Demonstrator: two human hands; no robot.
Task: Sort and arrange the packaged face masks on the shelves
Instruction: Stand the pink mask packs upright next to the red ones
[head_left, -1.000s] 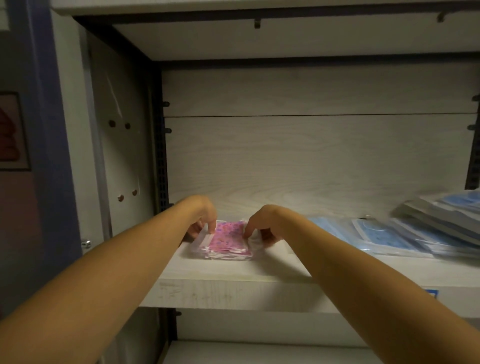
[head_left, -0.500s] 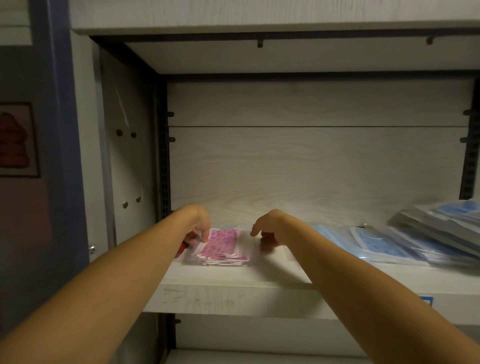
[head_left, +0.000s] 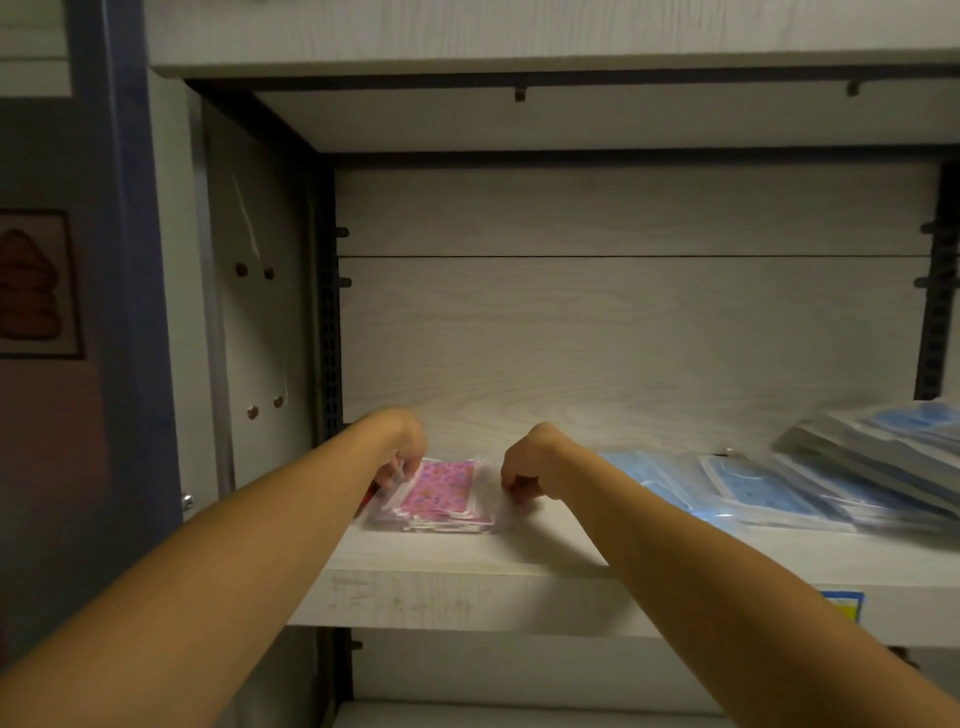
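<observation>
A small stack of pink patterned face mask packs (head_left: 441, 496) lies flat near the left end of the pale wooden shelf (head_left: 467, 592). My left hand (head_left: 402, 460) rests at the stack's left rear corner, its fingers touching the clear wrapping. Just right of the stack is my right hand (head_left: 524, 470), curled into a loose fist on the shelf at the wrapping's edge. Blue mask packs (head_left: 727, 491) lie spread on the shelf further right.
A taller, slanted pile of blue mask packs (head_left: 878, 457) fills the shelf's right end. The cabinet's side panel (head_left: 260, 322) stands close on the left. Another shelf board (head_left: 519, 36) hangs overhead, and a lower shelf (head_left: 519, 717) shows beneath.
My right hand has come off the pink stack and curled shut just beside it. My left hand stays at the stack's left corner. The view has tilted slightly down.
</observation>
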